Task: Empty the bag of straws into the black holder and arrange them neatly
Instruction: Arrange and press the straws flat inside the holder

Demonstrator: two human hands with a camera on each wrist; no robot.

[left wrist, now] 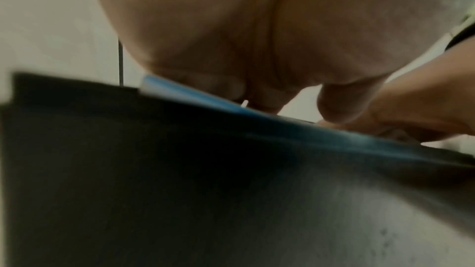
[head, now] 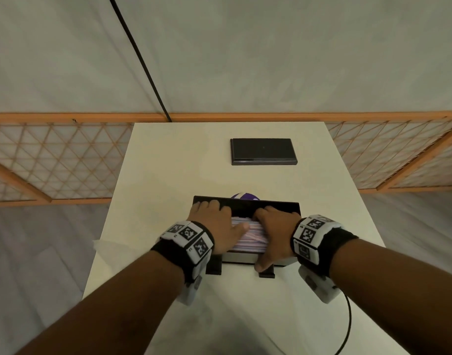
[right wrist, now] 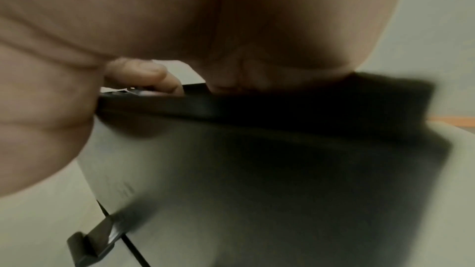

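Observation:
The black holder (head: 245, 202) stands on the white table (head: 168, 175) right in front of me, with a bundle of pale pink and white straws (head: 249, 238) lying inside it. My left hand (head: 212, 226) lies flat over the holder's left part, its fingers reaching the back rim and its thumb resting on the straws. My right hand (head: 273, 231) spans the right part, fingers over the back rim and thumb down the front wall. Both wrist views are blurred: a palm (left wrist: 257, 38) (right wrist: 180, 17) sits close above the holder's dark wall (left wrist: 180, 170) (right wrist: 282, 149).
A flat black lid (head: 263, 151) lies at the far end of the table. A purple and white object (head: 244, 196) peeks out behind the holder. Something thin and white (head: 102, 243) hangs off the table's left edge. A black cable (head: 345, 326) loops at my right.

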